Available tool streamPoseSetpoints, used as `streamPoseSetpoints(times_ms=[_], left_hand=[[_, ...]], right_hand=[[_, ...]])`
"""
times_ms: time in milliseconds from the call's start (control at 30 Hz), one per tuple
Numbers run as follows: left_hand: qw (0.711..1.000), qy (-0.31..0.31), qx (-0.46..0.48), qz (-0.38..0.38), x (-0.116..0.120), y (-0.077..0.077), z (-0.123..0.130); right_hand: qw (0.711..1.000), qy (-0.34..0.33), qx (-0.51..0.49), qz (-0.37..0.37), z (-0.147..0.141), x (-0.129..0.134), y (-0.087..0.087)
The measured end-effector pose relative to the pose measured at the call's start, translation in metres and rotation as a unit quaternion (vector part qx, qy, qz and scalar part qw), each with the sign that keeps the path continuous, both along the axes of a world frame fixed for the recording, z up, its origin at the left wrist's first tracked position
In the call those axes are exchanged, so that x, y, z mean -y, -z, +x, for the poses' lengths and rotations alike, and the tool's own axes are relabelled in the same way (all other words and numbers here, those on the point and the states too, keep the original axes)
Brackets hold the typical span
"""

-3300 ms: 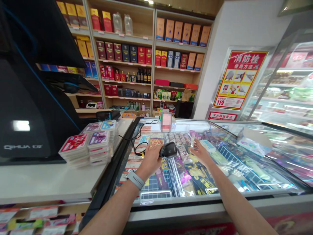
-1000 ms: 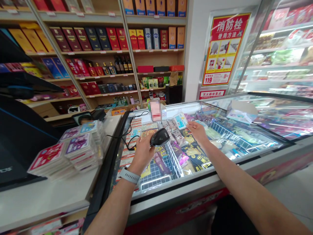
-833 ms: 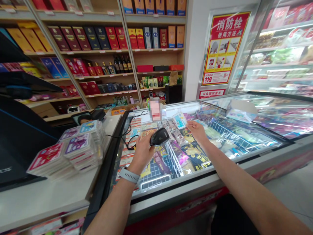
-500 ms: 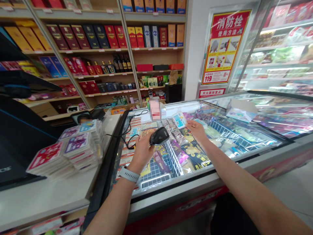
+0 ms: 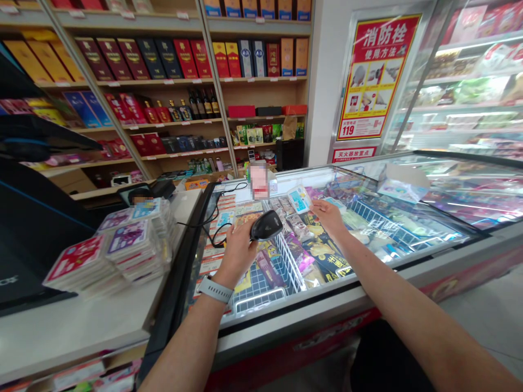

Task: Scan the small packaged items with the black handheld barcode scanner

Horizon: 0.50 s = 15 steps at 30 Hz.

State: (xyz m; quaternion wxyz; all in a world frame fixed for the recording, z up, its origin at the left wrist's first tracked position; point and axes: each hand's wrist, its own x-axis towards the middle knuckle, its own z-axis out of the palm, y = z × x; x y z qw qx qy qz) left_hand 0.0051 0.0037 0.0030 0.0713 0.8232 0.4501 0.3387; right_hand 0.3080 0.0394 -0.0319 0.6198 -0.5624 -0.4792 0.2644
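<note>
The person's left hand (image 5: 237, 256) holds a black corded handheld barcode scanner (image 5: 266, 225), its fingers (image 5: 244, 233) clamped around the grip, with a smartwatch-style band (image 5: 215, 289) on that wrist. The right hand (image 5: 329, 218) holds up a small clear packet with a pale blue label (image 5: 299, 199), its fingers (image 5: 317, 205) pinched together on the packet's lower edge. The packet sits just beside the front of the scanner, the two near but apart, and both hands are above the glass lid of a chest freezer (image 5: 286, 321). Under the glass, a wire basket (image 5: 288, 261) divides colourful snack packets. The scanner's thin black cable (image 5: 216, 231) loops across the glass toward the far left corner. To the left, a white desk (image 5: 81, 326) carries stacks of red and purple card packs (image 5: 131, 245). Beyond stand wooden shelves (image 5: 163, 81) of boxed liquor and bottles, a red fire-hydrant instruction poster (image 5: 373, 76) on a white pillar, and a lit glass display fridge (image 5: 461, 92) on the right.
</note>
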Motion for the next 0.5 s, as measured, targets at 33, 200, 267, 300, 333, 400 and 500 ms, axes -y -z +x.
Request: streamPoseSetpoints(times_ms=[33, 200, 267, 300, 333, 400, 500], left_hand=[[1.000, 0.002, 0.000, 0.001, -0.0001, 0.0001, -0.0001], [1.000, 0.003, -0.002, 0.008, -0.0005, 0.0010, -0.0002], [1.000, 0.000, -0.002, 0.008, -0.0004, 0.0013, -0.0001], [1.000, 0.000, -0.002, 0.008, -0.0004, 0.0013, 0.0000], [1.000, 0.000, -0.003, 0.008, -0.0003, 0.0014, 0.0001], [1.000, 0.000, -0.005, 0.009, -0.0003, 0.0015, 0.0002], [1.000, 0.002, -0.006, 0.012, -0.0006, 0.0015, 0.0002]], right_hand=[[1.000, 0.000, 0.000, 0.000, 0.0000, 0.0001, 0.0000], [1.000, -0.001, -0.001, 0.003, -0.0005, -0.0003, 0.0003], [1.000, -0.003, 0.000, 0.004, -0.0009, -0.0004, 0.0004], [1.000, -0.004, 0.000, 0.005, -0.0012, -0.0004, 0.0003], [1.000, -0.004, 0.000, 0.005, -0.0015, -0.0004, 0.0002], [1.000, -0.005, 0.001, 0.006, -0.0024, -0.0003, -0.0001], [1.000, -0.007, 0.002, 0.006, -0.0035, -0.0002, -0.0009]])
